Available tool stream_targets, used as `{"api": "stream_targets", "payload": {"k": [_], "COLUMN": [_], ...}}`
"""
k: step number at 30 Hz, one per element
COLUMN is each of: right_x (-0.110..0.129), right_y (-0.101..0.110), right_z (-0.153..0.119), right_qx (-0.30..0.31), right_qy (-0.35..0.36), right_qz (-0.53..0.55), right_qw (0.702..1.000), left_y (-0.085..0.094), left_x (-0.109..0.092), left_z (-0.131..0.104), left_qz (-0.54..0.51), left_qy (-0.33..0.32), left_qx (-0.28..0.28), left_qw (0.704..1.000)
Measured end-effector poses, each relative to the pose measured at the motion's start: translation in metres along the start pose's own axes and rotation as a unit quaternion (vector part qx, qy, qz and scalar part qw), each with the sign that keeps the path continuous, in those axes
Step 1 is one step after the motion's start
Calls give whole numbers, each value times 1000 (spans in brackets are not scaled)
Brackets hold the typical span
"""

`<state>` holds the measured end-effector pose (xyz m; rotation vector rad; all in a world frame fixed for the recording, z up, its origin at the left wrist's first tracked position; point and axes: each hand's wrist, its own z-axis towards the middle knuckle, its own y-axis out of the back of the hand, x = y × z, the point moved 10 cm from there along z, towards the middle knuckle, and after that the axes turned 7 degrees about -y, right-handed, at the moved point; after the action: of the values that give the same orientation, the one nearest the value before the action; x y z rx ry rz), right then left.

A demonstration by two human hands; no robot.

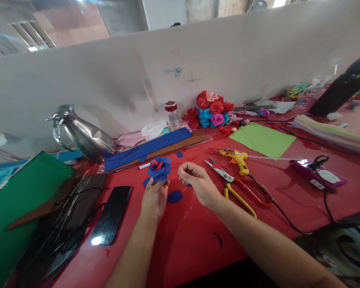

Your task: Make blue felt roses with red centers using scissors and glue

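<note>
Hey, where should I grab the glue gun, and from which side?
Probably by its handle, reaching down from the near right with your right hand. The glue gun's nozzle points left and its handle angles towards you; the scissors lie close on the near side, so come over them.

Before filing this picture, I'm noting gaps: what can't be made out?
Head view:
Underside of the blue, red-centred paper flower: hidden by the left hand.
Whether the right hand pinches anything: too small to tell.
Blue-green handwriting on the white wall: blurred.
Large green sheet: cut by left edge.
</note>
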<state>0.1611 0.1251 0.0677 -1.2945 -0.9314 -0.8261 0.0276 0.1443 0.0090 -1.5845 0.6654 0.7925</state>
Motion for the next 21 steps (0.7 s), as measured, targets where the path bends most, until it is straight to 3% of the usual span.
{"api": "stream_targets", "payload": {"k": [9, 16, 21], "right_x": [-9, -20, -18], "right_y": [13, 10, 15], "right_z": [4, 5, 5], "right_qx": [-56, -32, -54], "right_qy": [-28, -73, -57], "right_qz": [51, 56, 45], "right_qw": [997, 995, 996], "left_y": [6, 2, 0], "left_x": [5, -2, 0], "left_z": [4, 0, -1], "left_qz": [-24, -29, -31], "left_qy": [8, 13, 20], "left_qx": [-2, 3, 22], "left_qw": [1000, 999, 999]}}
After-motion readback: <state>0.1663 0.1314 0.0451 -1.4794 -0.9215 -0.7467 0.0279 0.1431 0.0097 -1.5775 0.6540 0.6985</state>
